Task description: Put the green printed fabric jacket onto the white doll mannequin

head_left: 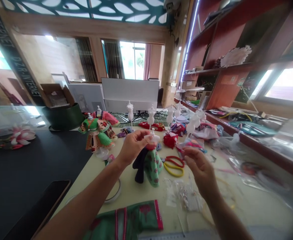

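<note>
Two hands of ours reach over the pale table [88,170]. Our left hand [139,142] is closed, thumb against fingers, on the white upper part of a small dress form [155,137], whose body stands just right of its fingertips. A green floral skirt [153,166] and dark cloth [139,168] hang below those fingertips. Our right hand [199,163] is well apart from the form, its fingers curled; something pinkish shows at their tips, but we cannot tell whether they pinch it. Just left of our right hand lie scissors [174,157], and nearer us, below it, a small clear packet [190,198].

We judge the form light and stiff, perhaps smooth enough to turn under a loose grip, with a slim neck that could be fragile. The skirt looks soft and would likely crease when squeezed. We would take hold at the hard neck or shoulders, where our left hand is, pressing lightly and leaving the cloth free.
</note>
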Available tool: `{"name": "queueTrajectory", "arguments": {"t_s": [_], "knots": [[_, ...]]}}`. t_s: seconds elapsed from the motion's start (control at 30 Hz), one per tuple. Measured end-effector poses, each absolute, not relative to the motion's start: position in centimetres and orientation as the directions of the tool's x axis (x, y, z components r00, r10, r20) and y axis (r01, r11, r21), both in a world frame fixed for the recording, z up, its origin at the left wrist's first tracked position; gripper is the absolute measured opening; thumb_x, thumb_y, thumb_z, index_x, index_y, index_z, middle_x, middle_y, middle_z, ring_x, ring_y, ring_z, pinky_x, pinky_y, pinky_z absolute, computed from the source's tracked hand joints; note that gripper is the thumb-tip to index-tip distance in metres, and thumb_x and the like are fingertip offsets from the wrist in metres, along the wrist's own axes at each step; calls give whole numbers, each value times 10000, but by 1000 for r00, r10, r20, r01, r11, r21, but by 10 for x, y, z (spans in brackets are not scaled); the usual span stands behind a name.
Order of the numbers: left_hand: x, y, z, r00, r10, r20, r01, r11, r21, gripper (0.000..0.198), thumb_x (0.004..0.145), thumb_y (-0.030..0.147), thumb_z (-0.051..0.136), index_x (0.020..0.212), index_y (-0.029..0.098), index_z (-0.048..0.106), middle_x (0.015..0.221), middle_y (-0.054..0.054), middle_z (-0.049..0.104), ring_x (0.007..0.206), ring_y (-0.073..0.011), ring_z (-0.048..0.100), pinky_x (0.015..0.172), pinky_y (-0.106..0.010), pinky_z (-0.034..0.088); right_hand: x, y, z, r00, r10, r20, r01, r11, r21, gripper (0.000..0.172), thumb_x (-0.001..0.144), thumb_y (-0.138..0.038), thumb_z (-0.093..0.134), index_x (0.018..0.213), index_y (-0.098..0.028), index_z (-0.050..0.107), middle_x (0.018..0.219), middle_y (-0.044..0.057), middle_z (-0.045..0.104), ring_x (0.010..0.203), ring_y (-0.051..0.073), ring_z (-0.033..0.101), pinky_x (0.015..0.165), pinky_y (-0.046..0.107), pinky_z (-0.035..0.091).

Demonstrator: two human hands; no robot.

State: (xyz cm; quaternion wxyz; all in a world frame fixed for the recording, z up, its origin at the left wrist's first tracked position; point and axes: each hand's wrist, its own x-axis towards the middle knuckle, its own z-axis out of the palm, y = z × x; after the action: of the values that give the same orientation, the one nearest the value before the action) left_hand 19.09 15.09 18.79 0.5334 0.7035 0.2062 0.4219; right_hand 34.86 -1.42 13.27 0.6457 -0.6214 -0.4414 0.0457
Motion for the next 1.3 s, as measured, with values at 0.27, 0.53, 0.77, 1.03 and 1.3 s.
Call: {"name": "queueTrajectory", "arguments": {"t_s": [0.27, 0.53, 0.77, 1.03, 1.3], "knots": [[196, 150, 188, 562, 740, 371, -132, -362, 923, 334, 689, 371, 727, 934, 149, 685, 843, -31, 720, 746, -156, 660, 683, -244, 542, 365, -66, 108, 689, 561, 459, 505, 83, -859, 182, 832, -361, 574, 937, -215, 600, 1111, 92, 612, 1098, 267, 545, 972, 484, 391], [197, 145, 191, 525, 763, 377, -118, -373, 920, 343, 679, 379, 740, 911, 132, 688, 830, -44, 722, 743, -165, 666, 690, -259, 556, 379, -94, 91, 755, 521, 398, 457, 17, -889, 193, 808, -374, 602, 898, -204, 617, 1071, 101, 631, 1044, 269, 572, 941, 492, 429], [201, 143, 191, 510, 760, 404, -158, -379, 912, 307, 684, 349, 738, 894, 133, 683, 805, -37, 716, 691, -158, 673, 676, -268, 561, 378, -113, 83, 770, 524, 365, 436, -14, -900, 187, 799, -377, 616, 875, -207, 633, 1056, 95, 654, 1057, 276, 581, 957, 494, 428], [200, 137, 196, 503, 757, 418, -115, -421, 900, 211, 754, 275, 697, 904, 128, 677, 802, -26, 716, 675, -121, 647, 670, -253, 548, 371, -123, 74, 744, 578, 336, 454, -68, -889, 163, 828, -370, 586, 856, -216, 631, 1018, 72, 650, 1027, 254, 583, 916, 463, 453], [200, 131, 200, 499, 761, 415, -102, -424, 900, 162, 786, 223, 667, 903, 112, 667, 785, -16, 714, 669, -107, 634, 675, -259, 547, 366, -128, 67, 720, 613, 326, 461, -72, -884, 141, 837, -354, 582, 841, -220, 629, 967, 58, 654, 943, 235, 602, 876, 429, 466]]}}
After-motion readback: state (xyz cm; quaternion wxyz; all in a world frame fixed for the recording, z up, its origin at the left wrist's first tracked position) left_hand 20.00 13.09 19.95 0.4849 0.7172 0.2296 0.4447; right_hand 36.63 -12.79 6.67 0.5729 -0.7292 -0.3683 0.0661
